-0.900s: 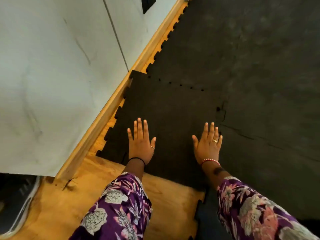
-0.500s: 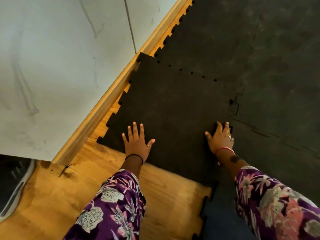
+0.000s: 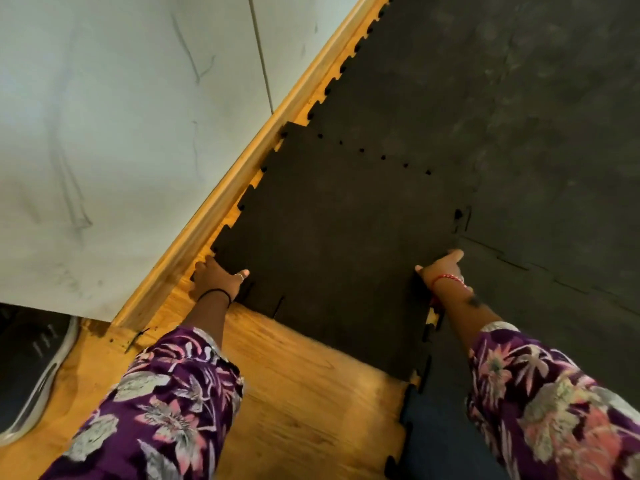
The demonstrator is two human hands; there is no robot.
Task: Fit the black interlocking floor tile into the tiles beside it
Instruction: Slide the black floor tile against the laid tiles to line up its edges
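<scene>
The black interlocking floor tile (image 3: 339,237) lies on the wooden floor, with toothed edges all round. Its far edge meets a laid tile (image 3: 433,84) along a row of small gaps. Another laid tile (image 3: 554,271) borders its right edge. My left hand (image 3: 218,277) grips the tile's near-left corner, thumb on top and fingers hidden under the edge. My right hand (image 3: 441,270) holds the right edge near the seam, thumb on the tile and one finger pointing along the joint. The near edge casts a shadow on the wood.
A white wall (image 3: 121,133) with a wooden skirting board (image 3: 221,202) runs close along the tile's left side. Bare wooden floor (image 3: 294,393) lies in front of the tile. A dark tile (image 3: 440,445) sits at the near right, and a dark shoe-like object (image 3: 31,368) at the lower left.
Both hands have left the tile's top, where they lay flat. The left hand went to the near-left corner, the right hand to the right edge, and both now grip it.
</scene>
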